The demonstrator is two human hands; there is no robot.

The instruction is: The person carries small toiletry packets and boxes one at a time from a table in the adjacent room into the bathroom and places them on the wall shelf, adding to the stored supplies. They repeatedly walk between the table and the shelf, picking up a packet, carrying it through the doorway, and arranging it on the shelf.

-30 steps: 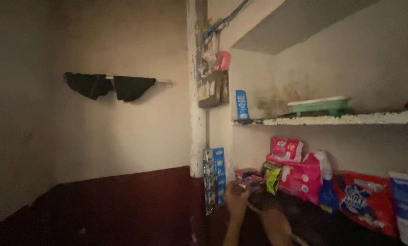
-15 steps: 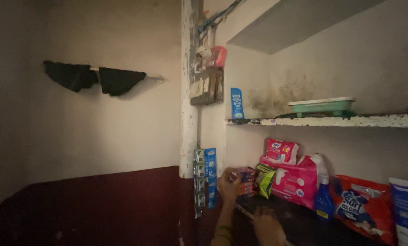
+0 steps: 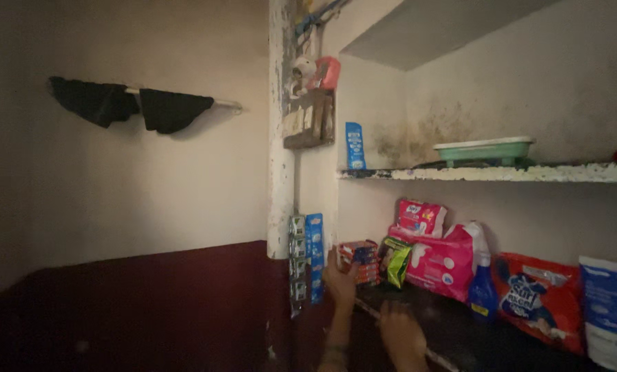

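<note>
Found the right hand [image 3: 399, 332] nearest, low in the frame, laid knuckles-up on the front edge of the dark lower shelf [image 3: 460, 337] - probably as a prop while leaning in. Could not tell in the gloom whether its fingers were curled or flat.

Saw the left hand [image 3: 339, 279] just beyond, raised on an upright forearm, fingers apart and pressed against the side of a stack of small red cardboard boxes [image 3: 361, 260]. Clamped on nothing; seemed only to steady or square the pile. Placed that stack at the left end of the lower shelf, close against the wall corner.

Noted a green-and-yellow foil packet [image 3: 396, 262] leaning just beside the boxes, then soft pink plastic packs [image 3: 438, 265] propped upright against the back wall, presumably so their fronts faced out. Picked out a blue spray bottle [image 3: 483, 289], a red-and-blue detergent bag [image 3: 539, 300] and a white-and-blue pack [image 3: 608, 310] further along to the right.

Made out strips of small sachets [image 3: 305, 258] hanging down the white pillar to the left of the hand - likely hung for tearing off singly.

Spotted, higher and further back, a pale green plastic tray [image 3: 484, 149] on the chipped white upper shelf [image 3: 487, 173], and dark cloths [image 3: 136, 107] draped over a wall rod.
</note>
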